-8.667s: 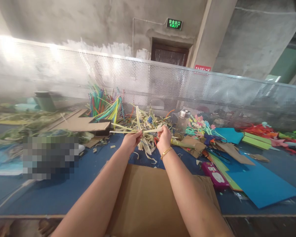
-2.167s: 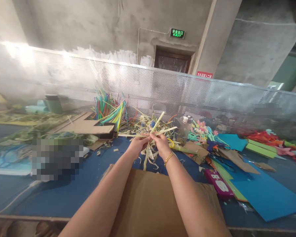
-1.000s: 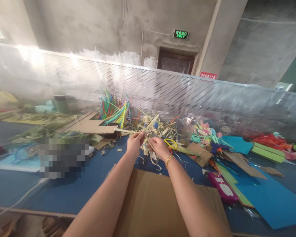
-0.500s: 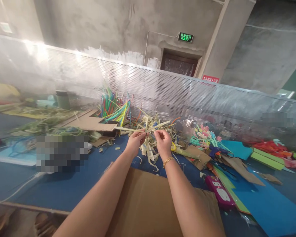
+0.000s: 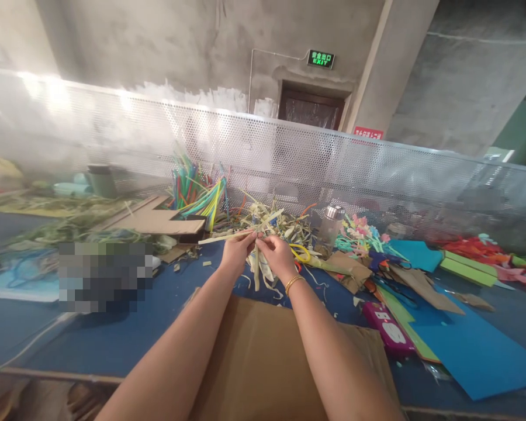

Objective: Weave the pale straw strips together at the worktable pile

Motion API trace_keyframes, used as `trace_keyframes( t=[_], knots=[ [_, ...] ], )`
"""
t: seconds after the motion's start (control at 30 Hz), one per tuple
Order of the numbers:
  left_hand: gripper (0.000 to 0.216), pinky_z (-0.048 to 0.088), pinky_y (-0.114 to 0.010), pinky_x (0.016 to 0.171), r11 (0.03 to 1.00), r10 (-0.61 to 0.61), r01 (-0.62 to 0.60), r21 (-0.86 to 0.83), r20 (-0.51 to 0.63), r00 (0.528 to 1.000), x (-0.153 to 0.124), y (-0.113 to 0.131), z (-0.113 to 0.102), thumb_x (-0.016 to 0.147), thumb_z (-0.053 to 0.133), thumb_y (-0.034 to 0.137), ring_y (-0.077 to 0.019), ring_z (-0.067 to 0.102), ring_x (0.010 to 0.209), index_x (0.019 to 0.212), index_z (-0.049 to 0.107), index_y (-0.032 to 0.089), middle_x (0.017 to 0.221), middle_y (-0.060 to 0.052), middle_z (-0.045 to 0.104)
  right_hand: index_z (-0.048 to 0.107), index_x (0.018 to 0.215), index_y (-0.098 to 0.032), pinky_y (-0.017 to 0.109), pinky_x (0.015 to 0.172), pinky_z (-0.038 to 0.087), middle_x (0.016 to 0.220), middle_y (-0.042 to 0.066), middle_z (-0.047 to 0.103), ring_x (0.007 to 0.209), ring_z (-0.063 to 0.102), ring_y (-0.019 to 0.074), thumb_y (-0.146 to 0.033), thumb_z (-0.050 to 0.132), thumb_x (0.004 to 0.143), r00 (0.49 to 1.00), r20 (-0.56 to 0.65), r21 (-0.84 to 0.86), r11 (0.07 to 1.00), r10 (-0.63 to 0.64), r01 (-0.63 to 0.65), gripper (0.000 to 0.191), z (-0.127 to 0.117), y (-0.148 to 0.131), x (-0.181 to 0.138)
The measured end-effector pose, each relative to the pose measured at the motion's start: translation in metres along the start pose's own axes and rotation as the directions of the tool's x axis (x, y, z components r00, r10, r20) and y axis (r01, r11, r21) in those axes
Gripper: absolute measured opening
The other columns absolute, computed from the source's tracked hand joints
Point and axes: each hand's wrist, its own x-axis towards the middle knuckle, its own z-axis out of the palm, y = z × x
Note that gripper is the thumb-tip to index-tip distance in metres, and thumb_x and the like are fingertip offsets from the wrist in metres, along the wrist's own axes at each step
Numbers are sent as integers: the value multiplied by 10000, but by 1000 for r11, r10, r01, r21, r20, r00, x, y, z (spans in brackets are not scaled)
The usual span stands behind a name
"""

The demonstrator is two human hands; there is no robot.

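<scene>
Both of my hands meet above the blue table (image 5: 114, 339), pinching pale yellow-green leaf strips (image 5: 221, 237) crossed over one another. My left hand (image 5: 235, 250) is closed on the crossing, with one long strip sticking out to the left. My right hand (image 5: 275, 256), with a gold bracelet at the wrist, is closed on strips beside it, and one strip hangs down between the hands. Just behind them lies a heap of cut strip scraps (image 5: 276, 222). Yellow-handled scissors (image 5: 298, 253) rest right of my right hand.
A brown cardboard sheet (image 5: 267, 362) lies under my forearms. Coloured straws (image 5: 197, 190) and a cardboard piece (image 5: 158, 221) stand at back left, a glass jar (image 5: 328, 228) and paper flowers (image 5: 362, 231) at back right. Blue paper sheets (image 5: 469, 351) and a pink box (image 5: 388, 330) lie right. A perforated metal screen (image 5: 333, 164) borders the table.
My hands have come closer together and dropped slightly. The strip that pointed up to the right now lies lower, and a strip hangs straight down between the hands.
</scene>
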Motion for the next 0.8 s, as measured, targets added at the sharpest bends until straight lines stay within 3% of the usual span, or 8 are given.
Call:
trace_keyframes(
  t=[0.13,0.37,0.53,0.6,0.7,0.8],
  knots=[
    [374,498,-290,699,998,62,-62,-6,-54,997,3,-1,-4,464,862,228,-174,656,724,768,665,132,740,-62,703,644,756,-204,274,651,447,745,27,682,679,616,165,-359,632,776,995,100,69,998,-8,1,156,7,1,-2],
    [402,429,-223,574,998,49,-48,30,-31,998,-1,0,-2,454,866,301,-98,564,587,762,661,141,674,-14,655,612,693,-197,249,562,363,602,-23,574,559,489,125,-297,557,800,994,112,-6,1000,-18,19,156,6,4,2],
    [393,413,-229,563,994,67,-63,86,-44,997,0,1,-2,456,865,374,-85,521,558,694,667,131,681,-33,658,611,671,-186,239,578,373,597,-37,563,567,474,110,-333,604,753,982,174,154,983,77,-105,168,5,6,3],
    [390,406,-233,559,991,88,-80,111,-75,993,1,1,-4,452,865,378,-88,514,553,680,669,130,658,-35,657,609,672,-179,236,565,388,577,-39,561,540,473,103,-368,642,721,963,234,305,931,132,-202,198,4,4,2],
    [384,415,-244,569,990,94,-83,115,-93,991,2,2,-7,457,859,387,-113,544,576,675,674,132,639,-39,657,625,694,-169,238,573,429,599,-18,601,541,513,101,-418,680,686,936,298,538,777,187,-327,255,1,-2,0],
    [375,419,-257,558,988,73,-60,145,-82,994,2,2,-8,481,847,418,-143,571,578,659,675,137,597,-36,640,673,801,-176,247,644,472,739,18,672,615,567,101,-402,716,656,941,287,657,678,181,-331,272,-2,-9,-1]
  ],
)
